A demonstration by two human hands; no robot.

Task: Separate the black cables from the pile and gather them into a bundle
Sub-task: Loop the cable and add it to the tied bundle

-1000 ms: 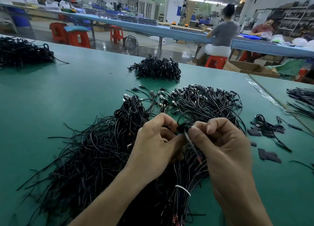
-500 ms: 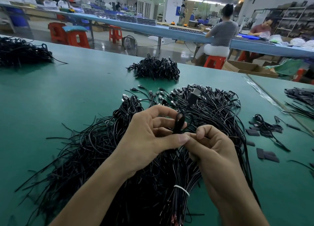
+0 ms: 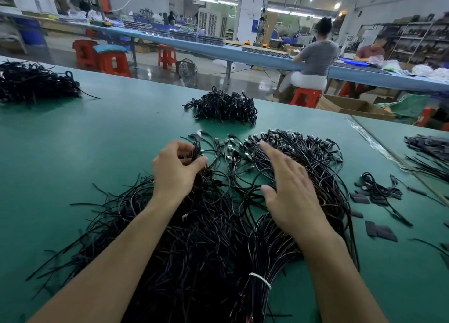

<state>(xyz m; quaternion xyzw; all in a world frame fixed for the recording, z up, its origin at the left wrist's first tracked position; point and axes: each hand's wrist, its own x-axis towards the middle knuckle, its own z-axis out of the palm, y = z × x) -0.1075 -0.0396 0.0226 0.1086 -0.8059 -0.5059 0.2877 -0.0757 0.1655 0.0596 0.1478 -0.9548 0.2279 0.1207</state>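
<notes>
Green table (image 3: 97,133), black cable pile (image 3: 206,237); left fingers (image 3: 181,148) around cables (image 3: 197,149), right fingers (image 3: 272,153) straight.

Bare left hand (image 3: 175,174) and right hand (image 3: 289,189); both forearms (image 3: 116,262) bare down to the frame's edge

Two hands work over the green bench (image 3: 73,152), one left hand (image 3: 177,174) and one right hand (image 3: 289,189). The black cables (image 3: 313,157) lie in three big heaps on it: a near pile (image 3: 194,245), a far heap (image 3: 221,106) and a left heap (image 3: 31,82), plus one small tangle (image 3: 379,189). I see one white tie (image 3: 261,280). Behind sit two people, one in grey (image 3: 315,55) and one in red (image 3: 369,51), near one floor fan (image 3: 188,71) and one cardboard box (image 3: 352,106).
</notes>
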